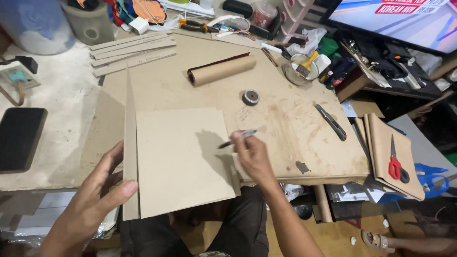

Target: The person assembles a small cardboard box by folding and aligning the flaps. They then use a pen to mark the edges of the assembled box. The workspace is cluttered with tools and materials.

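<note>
- Left hand [93,197]: fingers spread, thumb pressing the narrow cardboard strip [130,147] at the near edge of the work board [295,138]; it grasps nothing.
- Right hand [254,157]: fingers clenched around a pen [238,138], tip pointing at the right edge of the cardboard sheet [183,159].
- The sheet lies flat, overhanging the board's near edge, strip touching its left side.
- Risk: the overhanging part is unsupported; pen pressure there could flex or tip the sheet.
- Risk: the thumb holds the strip only near its lower end, so its far end could swing.
</note>
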